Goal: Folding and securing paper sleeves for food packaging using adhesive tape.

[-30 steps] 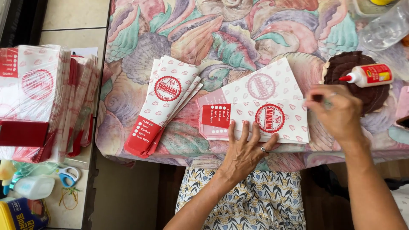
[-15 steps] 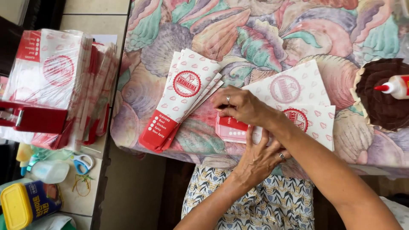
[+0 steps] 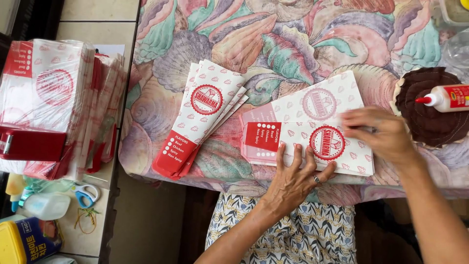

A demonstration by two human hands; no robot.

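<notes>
A red-and-white paper sleeve (image 3: 312,128) lies flat near the table edge on the seashell-print tablecloth (image 3: 273,44). The left hand (image 3: 293,177) presses its lower edge, fingers spread flat. The right hand (image 3: 378,134) rests on its right side, fingers loosely curled, gripping nothing visible. A glue bottle (image 3: 447,98) lies just beyond.

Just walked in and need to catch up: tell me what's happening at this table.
A person presses the left hand flat on a white-and-red paper bag lying on the shell-patterned tablecloth, while the right hand runs along the bag's right side. A fanned stack of similar bags lies to the left; a glue bottle rests on a brown pad.
</notes>
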